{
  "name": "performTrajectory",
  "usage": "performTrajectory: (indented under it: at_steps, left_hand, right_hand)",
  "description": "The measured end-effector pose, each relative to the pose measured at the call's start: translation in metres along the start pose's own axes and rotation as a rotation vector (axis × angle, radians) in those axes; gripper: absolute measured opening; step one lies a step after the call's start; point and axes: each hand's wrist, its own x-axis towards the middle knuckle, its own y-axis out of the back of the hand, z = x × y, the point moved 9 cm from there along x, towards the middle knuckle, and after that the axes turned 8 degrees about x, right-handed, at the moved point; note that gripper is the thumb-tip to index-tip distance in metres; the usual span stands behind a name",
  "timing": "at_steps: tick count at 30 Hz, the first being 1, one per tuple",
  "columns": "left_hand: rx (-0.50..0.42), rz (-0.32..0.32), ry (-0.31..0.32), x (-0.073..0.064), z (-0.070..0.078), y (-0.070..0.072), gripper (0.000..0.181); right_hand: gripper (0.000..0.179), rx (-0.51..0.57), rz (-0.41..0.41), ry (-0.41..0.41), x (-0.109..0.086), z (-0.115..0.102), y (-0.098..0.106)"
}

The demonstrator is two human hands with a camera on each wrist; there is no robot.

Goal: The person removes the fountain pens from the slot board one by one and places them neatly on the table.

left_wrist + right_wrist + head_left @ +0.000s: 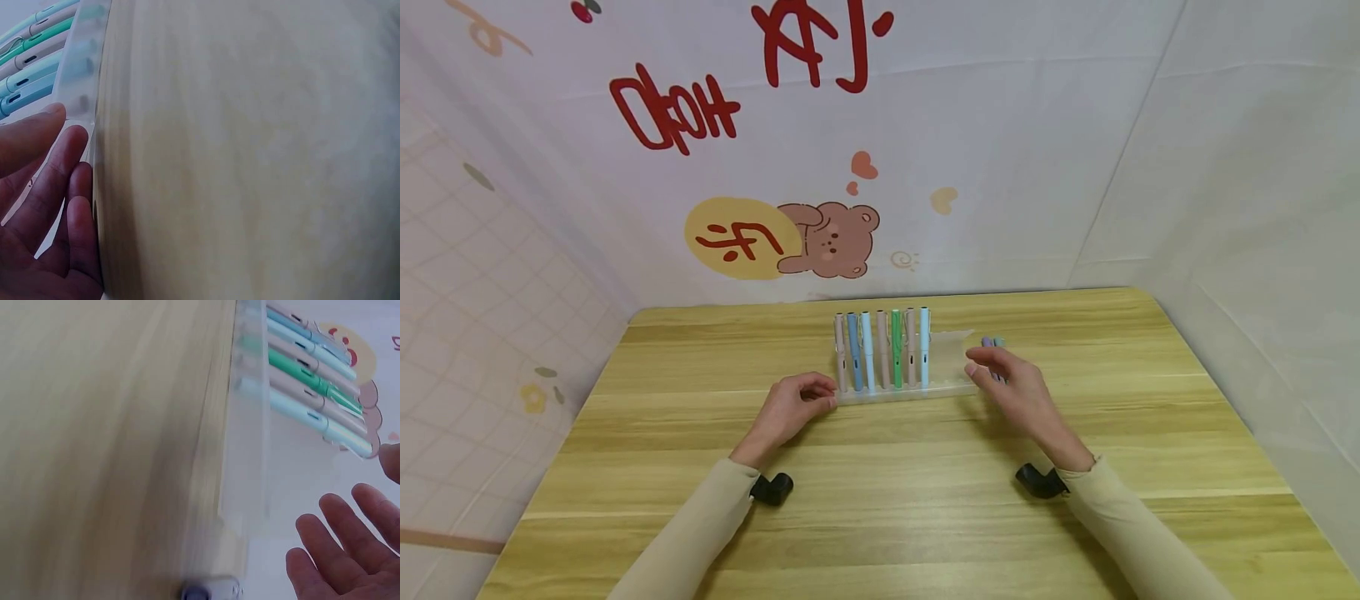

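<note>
A clear stepped pen stand (910,392) is near the back of the table and holds several upright capped pens in its left and middle part. Among them are a green pen (897,350), a blue pen (854,350), a light blue pen (924,346) and a mauve pen (840,354). My left hand (793,408) is at the stand's left end, fingers loosely bent; thumb and forefinger meet its corner (78,106) without a visible grip. Beside the right end hovers my right hand (344,550), fingers spread and holding nothing.
Lying pens, one purple (987,342) and one greenish (999,342), are partly hidden behind the right hand. A white printed cloth (1000,125) hangs behind the wooden table (910,517) and along both sides. Black wrist cameras (772,489) stick out inward from the sleeves.
</note>
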Motion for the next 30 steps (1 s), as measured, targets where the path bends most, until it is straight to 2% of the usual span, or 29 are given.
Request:
performTrajectory:
  at_steps: [10,16,30]
  left_hand:
    - [-0.004,0.001,-0.003,0.001,-0.001,0.0,0.014]
    - [-0.005,-0.001,-0.002,0.0,-0.001,0.0,0.015]
    - [-0.007,0.001,-0.008,0.0,-0.001,0.0,0.014]
  right_hand:
    - [0.044,0.062,-0.059,0.005,0.011,-0.004,-0.03]
    - [0.043,0.035,-0.06,0.015,0.016,-0.008,-0.042]
    - [0.032,-0.093,0.012,0.063,0.026,-0.013,-0.051]
